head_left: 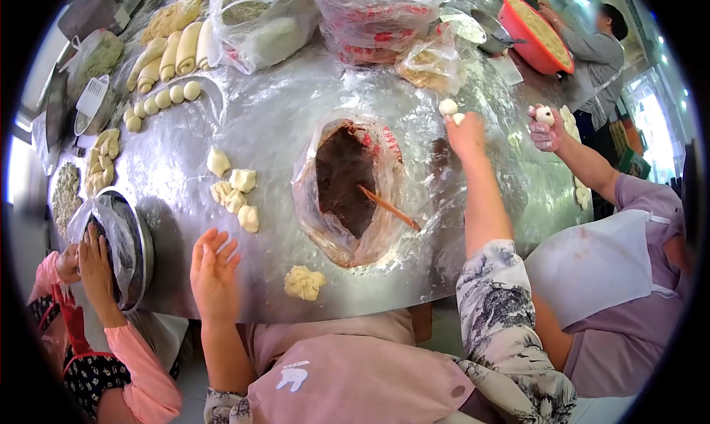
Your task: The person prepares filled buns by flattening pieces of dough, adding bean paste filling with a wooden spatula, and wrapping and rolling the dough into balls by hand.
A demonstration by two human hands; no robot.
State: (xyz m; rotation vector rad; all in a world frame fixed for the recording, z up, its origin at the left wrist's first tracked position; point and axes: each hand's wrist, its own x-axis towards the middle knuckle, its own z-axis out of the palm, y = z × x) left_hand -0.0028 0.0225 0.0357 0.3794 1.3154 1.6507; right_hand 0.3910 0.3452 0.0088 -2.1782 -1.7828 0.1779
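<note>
My left hand (214, 276) is held over the near edge of the metal table, fingers apart and holding nothing. Several pale dough pieces (235, 191) lie beyond it, and a rougher dough lump (304, 283) lies to its right. Stretched out to the far right, my right hand (466, 136) has its fingers closed on a small dough ball (458, 119). A second white dough ball (448, 107) sits just beyond the fingertips. Between my hands stands an open plastic bag of dark brown filling (344, 173), a wooden stick (390, 208) leaning in it.
Dough rolls (177, 51) and a row of dough balls (163, 99) lie at the back left. Plastic bags (370, 17) and a red basin (536, 32) stand at the back. A co-worker's hand (546, 128) holds a dough piece; another's hands (92, 265) are at a metal bowl (140, 232).
</note>
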